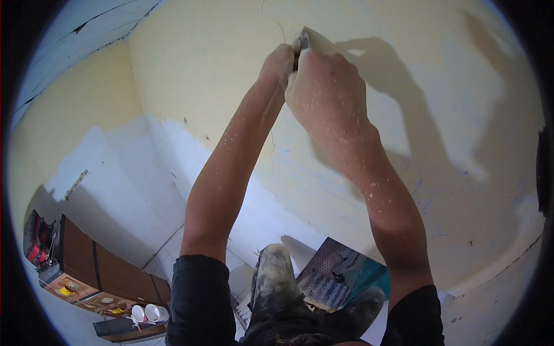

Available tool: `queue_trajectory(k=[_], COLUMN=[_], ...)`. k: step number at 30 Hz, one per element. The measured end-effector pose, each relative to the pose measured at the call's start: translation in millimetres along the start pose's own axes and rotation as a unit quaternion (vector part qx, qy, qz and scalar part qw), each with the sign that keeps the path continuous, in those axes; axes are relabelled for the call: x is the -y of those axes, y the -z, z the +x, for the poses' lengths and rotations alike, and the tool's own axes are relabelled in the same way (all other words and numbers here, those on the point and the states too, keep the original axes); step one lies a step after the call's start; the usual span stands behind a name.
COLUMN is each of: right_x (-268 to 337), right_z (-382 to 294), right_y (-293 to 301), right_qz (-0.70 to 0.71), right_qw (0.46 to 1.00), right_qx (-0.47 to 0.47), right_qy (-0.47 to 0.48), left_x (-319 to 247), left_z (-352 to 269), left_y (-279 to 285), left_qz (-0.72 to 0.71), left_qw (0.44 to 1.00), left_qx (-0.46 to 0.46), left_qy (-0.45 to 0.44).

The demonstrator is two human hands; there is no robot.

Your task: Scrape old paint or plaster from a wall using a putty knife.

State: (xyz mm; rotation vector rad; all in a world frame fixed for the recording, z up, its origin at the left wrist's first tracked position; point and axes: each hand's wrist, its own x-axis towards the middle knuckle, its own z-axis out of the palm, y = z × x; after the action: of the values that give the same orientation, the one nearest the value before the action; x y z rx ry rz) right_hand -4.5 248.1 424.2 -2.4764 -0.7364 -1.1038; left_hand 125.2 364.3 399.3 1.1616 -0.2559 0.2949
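Observation:
Both hands are raised together against a cream-painted wall [207, 73]. My right hand [331, 84] is wrapped around the dark handle of what looks like a putty knife [305, 38], its grey metal blade pointing up at the wall surface. My left hand [279, 62] presses in from the left, with a fingertip on the blade and its other fingers mostly hidden. A thin crack [282, 30] runs up the wall just above the left hand. Another fine crack [272, 142] shows beside the left forearm. Pale specks dot both forearms and the right hand.
White paint or filler covers the lower wall [121, 151]. At lower left stands a brown cabinet [117, 268] with red and black items [40, 242] on it. Two white cups [149, 313] are near it. A printed board or box [324, 277] leans beside my dusty knee [277, 268].

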Motion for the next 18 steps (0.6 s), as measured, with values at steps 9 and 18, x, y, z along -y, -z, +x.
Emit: queue_trajectory(k=[9,18], right_x=[-20.3,-39.3], right_z=[-28.6,-30.4], right_y=[-5.0,-35.1], right_qz=[-0.023,0.079], right_qw=[0.999,0.994], right_qx=[-0.007,-0.077], right_qy=[-0.030,0.008], left_x=[14.2,2.4], left_z=[-28.1,2.3], left_y=[-24.8,15.3], left_qz=[0.057,0.071], left_qw=[0.996,0.997], left_qx=[-0.050,-0.008], left_qy=[-0.046,-0.032])
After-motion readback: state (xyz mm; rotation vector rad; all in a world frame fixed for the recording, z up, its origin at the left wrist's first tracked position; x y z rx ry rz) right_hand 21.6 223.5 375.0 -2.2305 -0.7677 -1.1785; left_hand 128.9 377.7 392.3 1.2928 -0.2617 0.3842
